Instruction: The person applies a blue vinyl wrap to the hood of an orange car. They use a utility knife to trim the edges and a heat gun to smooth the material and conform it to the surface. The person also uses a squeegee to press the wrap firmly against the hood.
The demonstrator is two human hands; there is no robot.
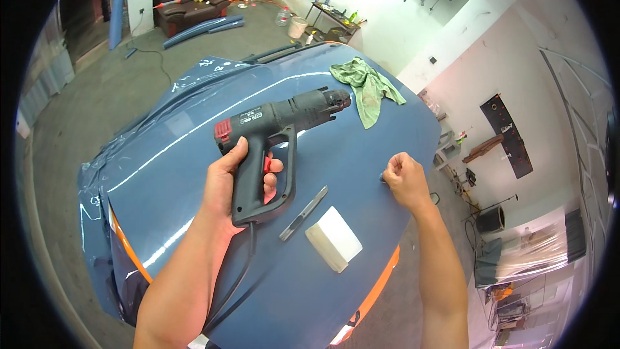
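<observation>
My left hand [223, 178] is wrapped round the handle of a black heat gun [268, 119] with a red trigger and a red vented rear. Its nozzle points to the right, above a blue-covered car panel [213, 136], and its cord hangs past my forearm. My right hand [405, 179] is closed at the panel's right side; a small dark blue bit shows at the fingertips, too little to name. Between my forearms lie a grey utility knife [303, 213] and a white block [334, 238]. A green cloth [367, 87] is crumpled on the panel's far part.
Loose blue film [97, 187] bunches along the panel's left edge. Orange bodywork [374, 284] shows below the near right edge. Further off stand a brown armchair [190, 0], a bucket [297, 27] and a low table [336, 19]. A plastic-wrapped item [529, 252] is at right.
</observation>
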